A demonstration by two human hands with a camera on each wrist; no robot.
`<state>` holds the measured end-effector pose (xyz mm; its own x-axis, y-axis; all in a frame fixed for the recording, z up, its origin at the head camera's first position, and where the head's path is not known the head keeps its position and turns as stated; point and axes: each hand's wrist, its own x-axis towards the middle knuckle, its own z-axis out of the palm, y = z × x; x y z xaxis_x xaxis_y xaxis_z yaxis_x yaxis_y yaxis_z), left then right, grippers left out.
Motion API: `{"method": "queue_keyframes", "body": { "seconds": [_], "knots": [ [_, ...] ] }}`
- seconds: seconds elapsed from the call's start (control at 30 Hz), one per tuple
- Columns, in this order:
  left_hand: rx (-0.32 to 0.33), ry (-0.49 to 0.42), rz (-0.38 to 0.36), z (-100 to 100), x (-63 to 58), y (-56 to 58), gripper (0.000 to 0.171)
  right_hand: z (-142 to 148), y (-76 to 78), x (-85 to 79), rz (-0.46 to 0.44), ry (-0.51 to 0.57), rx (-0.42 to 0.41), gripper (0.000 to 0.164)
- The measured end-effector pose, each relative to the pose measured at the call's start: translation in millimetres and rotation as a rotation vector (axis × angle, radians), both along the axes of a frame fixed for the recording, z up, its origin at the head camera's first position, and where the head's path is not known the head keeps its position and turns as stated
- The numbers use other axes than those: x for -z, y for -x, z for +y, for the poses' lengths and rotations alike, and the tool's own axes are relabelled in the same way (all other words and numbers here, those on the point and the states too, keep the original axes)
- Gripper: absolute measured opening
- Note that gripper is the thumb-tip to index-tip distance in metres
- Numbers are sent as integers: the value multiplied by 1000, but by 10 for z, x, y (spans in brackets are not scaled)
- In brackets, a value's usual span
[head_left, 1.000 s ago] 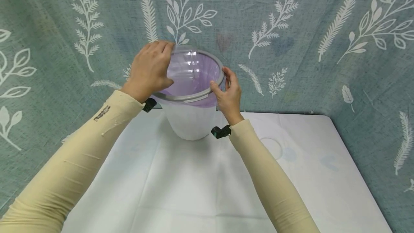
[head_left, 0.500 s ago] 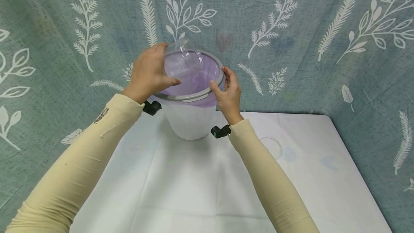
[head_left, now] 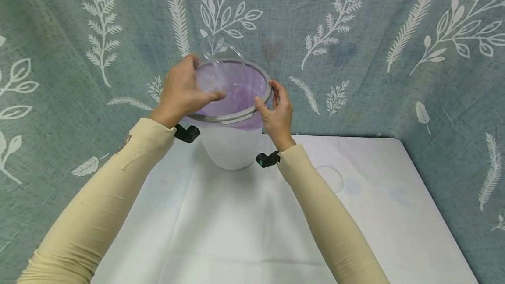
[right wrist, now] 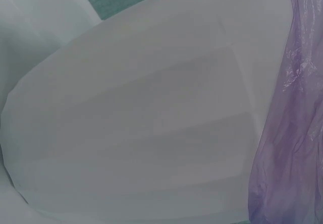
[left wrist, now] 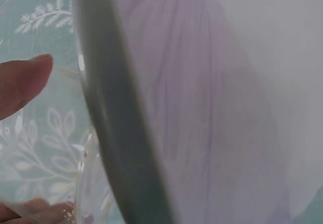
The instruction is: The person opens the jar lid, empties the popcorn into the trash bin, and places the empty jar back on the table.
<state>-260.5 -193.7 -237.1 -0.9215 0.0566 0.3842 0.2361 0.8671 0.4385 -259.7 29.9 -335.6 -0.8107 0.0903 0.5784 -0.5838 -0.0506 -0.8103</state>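
Note:
A white trash can point(head_left: 232, 150) with a grey rim point(head_left: 215, 118) stands upright at the back of the table, lined with a purple plastic bag point(head_left: 240, 100). Over its mouth, my left hand point(head_left: 179, 91) holds a clear plastic container point(head_left: 215, 73), thumb along the near side. The container is tilted, its rounded edge rising past the far rim. In the left wrist view, its clear wall point(left wrist: 91, 168) shows beside the rim, with the thumb point(left wrist: 25, 85) above. My right hand point(head_left: 278, 119) pinches the rim's right side; the right wrist view shows the can's wall point(right wrist: 151, 118) but no fingers.
A white cloth covers the table point(head_left: 221, 231). A faint ring shape point(head_left: 331, 179) shows on it to the right of the can. Close behind hangs a green leaf-patterned curtain point(head_left: 276, 12), which also runs down both sides.
My left hand has turned and shifted slightly, tilting the clear container so its rounded edge now points up toward the curtain. The right hand keeps its grip on the rim.

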Motion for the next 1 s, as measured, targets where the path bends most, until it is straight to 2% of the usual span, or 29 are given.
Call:
{"method": "queue_keyframes", "body": {
  "seconds": [0.13, 0.43, 0.67, 1.0],
  "knots": [
    [16, -59, 16, -1, 26, -2, 92, -7, 24, 14, -2, -1, -1, 60],
    [16, -171, -6, -12, 31, -38, 94, -7, 288, 267, 4, -6, 7, 63],
    [-8, -286, -59, -20, 15, -57, 100, -1, 298, 282, 0, -15, 20, 62],
    [-5, -345, -85, -17, 9, -68, 102, -5, 303, 287, -6, -8, 22, 61]
  ]
}}
